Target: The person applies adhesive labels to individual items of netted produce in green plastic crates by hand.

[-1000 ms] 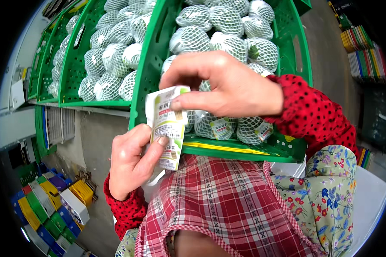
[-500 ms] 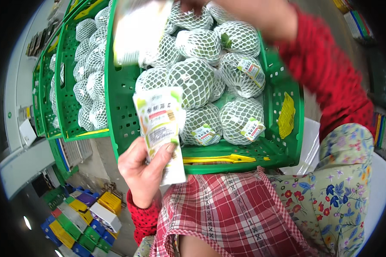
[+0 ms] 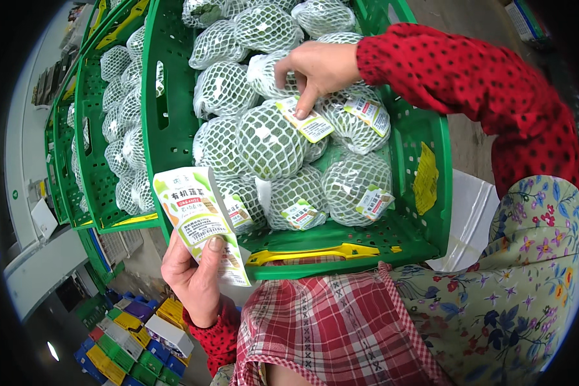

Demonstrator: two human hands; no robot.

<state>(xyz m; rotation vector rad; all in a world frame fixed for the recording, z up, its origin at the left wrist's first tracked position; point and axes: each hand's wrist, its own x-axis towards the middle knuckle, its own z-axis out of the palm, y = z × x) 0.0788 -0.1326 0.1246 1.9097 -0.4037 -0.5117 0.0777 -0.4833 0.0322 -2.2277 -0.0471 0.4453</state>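
Note:
My left hand (image 3: 196, 273) is closed on a strip of printed white-and-green labels (image 3: 196, 199), thumb on top, by the crate's near left corner. My right hand (image 3: 318, 67) reaches over the green crate (image 3: 441, 212). Its thumb presses on a small label (image 3: 315, 127) lying on a round green vegetable (image 3: 270, 143) in a white foam net. The fingers are apart from the thumb, and some fingertips are hidden. Similar labels sit on several neighbours, such as the netted vegetable (image 3: 347, 183) at the near right. Others farther back show no label.
More green crates (image 3: 119, 215) with netted vegetables stand to the left. A yellow handle (image 3: 325, 252) runs along the near crate wall, and a yellow tag (image 3: 426, 177) is on the right wall. Stacked coloured crates (image 3: 128, 341) are at the lower left.
My right hand has come down from the crate's far side to its middle, onto a label. The blurred white sheet at the upper left is gone from there. My left hand has moved left and down with the strip.

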